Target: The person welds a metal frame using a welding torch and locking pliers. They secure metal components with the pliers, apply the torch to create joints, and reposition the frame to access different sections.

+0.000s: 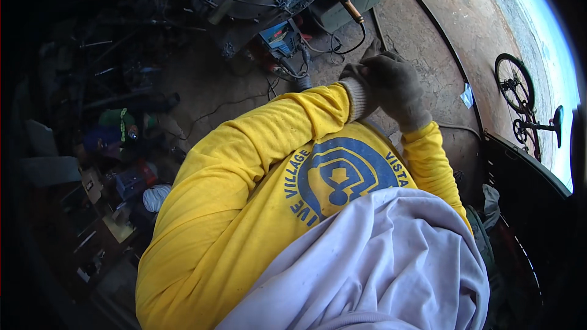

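Nearest, a pale lavender cloth (379, 256) hung in folds across the lower part of the frame, over a yellow shirt (269, 201) with a round blue print. From its sleeves the two hands came together right of centre in the upper half, both in dark, greyish-brown gloves. The left hand (356, 76), with its ribbed cuff, lay against the right hand (400, 88), which overlapped it with bent fingers. The gloves covered whatever lay between them, so how far each grip was closed, and on what, could not be told.

Just above the hands ran a thin, pale rod (379, 29) — its long axis close to upright in the frame, the far end leaning slightly left, the near end meeting the gloves' outline. Whether the hands held it or it lay beyond them on the floor (422, 36) could not be told.

Farther up, a tool with an orange-brown handle (347, 1) pointed down and right at the edge of a cluttered grey bench (361, 9), trailing a black cord. A blue box-shaped machine (278, 40) stood left of it. At far right, outside, was a bicycle (538, 126).
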A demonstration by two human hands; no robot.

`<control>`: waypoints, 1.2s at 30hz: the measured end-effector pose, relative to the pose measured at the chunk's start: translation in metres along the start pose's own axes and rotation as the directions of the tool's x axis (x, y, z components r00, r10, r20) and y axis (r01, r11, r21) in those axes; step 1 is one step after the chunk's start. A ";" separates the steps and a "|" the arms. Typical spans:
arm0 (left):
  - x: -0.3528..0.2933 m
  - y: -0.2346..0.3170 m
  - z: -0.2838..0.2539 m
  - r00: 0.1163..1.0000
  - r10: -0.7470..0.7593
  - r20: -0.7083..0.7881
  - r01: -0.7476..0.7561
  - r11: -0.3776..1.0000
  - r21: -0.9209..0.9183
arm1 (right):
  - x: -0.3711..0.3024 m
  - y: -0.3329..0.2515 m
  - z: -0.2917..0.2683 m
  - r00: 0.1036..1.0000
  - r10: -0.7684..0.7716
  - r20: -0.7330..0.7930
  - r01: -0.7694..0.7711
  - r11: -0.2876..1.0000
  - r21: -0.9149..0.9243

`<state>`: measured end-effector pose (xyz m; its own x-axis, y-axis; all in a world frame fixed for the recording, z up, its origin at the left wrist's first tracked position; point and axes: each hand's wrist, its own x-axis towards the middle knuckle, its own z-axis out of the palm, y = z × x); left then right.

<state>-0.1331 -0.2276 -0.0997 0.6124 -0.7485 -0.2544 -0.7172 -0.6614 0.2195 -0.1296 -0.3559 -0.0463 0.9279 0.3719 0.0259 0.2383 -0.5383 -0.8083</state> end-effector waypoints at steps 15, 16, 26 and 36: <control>-0.021 -0.001 -0.072 0.905 -0.037 -0.424 0.145 0.963 0.226 | -0.036 0.027 -0.030 0.787 -0.083 -0.612 0.189 0.976 0.110; -0.020 0.001 -0.071 0.906 -0.039 -0.421 0.142 0.966 0.217 | -0.038 0.024 -0.030 0.812 -0.100 -0.575 0.184 0.979 0.090; 0.004 0.001 0.007 0.928 -0.258 -0.268 0.224 0.963 -0.149 | -0.023 0.000 -0.031 0.991 -0.019 -0.129 0.025 0.999 0.042; -0.001 0.030 -0.025 0.961 -0.203 -0.189 0.207 0.978 0.001 | -0.023 0.009 -0.030 0.988 -0.111 -0.107 0.101 0.991 -0.093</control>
<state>-0.1470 -0.2483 -0.0693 0.7967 -0.5941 -0.1110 -0.5753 -0.8018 0.1616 -0.1404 -0.3923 -0.0362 0.9210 0.3462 0.1783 0.3566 -0.5657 -0.7435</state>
